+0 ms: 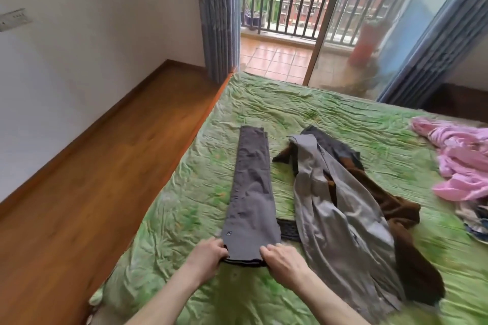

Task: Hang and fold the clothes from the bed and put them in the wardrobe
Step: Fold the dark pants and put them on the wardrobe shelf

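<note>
Dark grey trousers (250, 192) lie folded lengthwise in a long strip on the green bedspread (317, 113), waistband towards me. My left hand (208, 250) grips the left corner of the waistband and my right hand (282, 258) grips the right corner. To their right lies a light grey garment (338, 214) spread over a brown garment (396, 208). A pink garment (464, 163) is crumpled at the right edge of the bed.
Wooden floor (92, 179) runs along the bed's left side up to a white wall. Beyond the bed's far end are blue curtains (219, 16), a glass sliding door and a railed balcony (285, 2). More crumpled clothes (475, 221) lie at the far right.
</note>
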`<state>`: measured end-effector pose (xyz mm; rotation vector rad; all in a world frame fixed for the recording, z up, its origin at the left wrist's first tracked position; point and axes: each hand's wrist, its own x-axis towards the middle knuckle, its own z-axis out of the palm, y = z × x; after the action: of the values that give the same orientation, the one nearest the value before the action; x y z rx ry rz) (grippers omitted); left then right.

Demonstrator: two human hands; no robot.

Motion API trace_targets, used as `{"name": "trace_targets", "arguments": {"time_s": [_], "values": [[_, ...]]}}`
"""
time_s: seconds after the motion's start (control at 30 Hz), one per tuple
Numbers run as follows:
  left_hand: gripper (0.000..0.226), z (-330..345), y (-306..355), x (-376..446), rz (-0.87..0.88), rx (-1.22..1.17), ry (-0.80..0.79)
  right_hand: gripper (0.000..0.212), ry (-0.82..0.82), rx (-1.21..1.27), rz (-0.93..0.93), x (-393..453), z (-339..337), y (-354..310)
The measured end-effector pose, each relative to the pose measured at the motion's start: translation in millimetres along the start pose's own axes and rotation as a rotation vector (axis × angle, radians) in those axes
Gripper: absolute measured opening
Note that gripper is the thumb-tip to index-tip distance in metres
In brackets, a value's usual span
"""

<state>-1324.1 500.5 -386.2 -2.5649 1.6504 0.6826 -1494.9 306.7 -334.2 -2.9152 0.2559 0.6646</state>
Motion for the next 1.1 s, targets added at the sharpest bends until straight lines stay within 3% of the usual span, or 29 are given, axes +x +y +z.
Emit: {"name": "trace_targets", "arguments": {"time_s": [0.23,0.37,0.5,0.77,0.87,0.97,1.03,1.1], "values": [[0.047,46,27,-27,0.022,0.018,-0.06,0.035,-0.103,0.021,0.108,-10,74,-22],[0.055,81,33,-33,-0.004,-0.01,-0.081,0.056,-0.083,0.149,0.194,-15,125,-36],[0.055,107,44,-31,0.006,-0.016,-0.104,0.056,0.011,0.103,0.262,-24,161,-55],[0.052,176,53,-31,0.12,0.033,-0.156,0.04,-0.194,0.031,0.326,-35,253,-56],[0.048,212,51,-39,0.207,0.013,-0.176,0.056,-0.396,0.031,0.265,-39,275,-52],[0.035,244,50,-43,0.249,-0.024,-0.174,0.041,-0.425,0.149,0.17,-29,300,-42],[0.032,264,48,-38,0.219,-0.034,-0.132,0.024,-0.277,0.159,0.123,-14,311,-37],[0.039,287,47,-26,0.189,-0.113,-0.034,0.022,-0.05,0.176,0.113,5,329,-28]]}}
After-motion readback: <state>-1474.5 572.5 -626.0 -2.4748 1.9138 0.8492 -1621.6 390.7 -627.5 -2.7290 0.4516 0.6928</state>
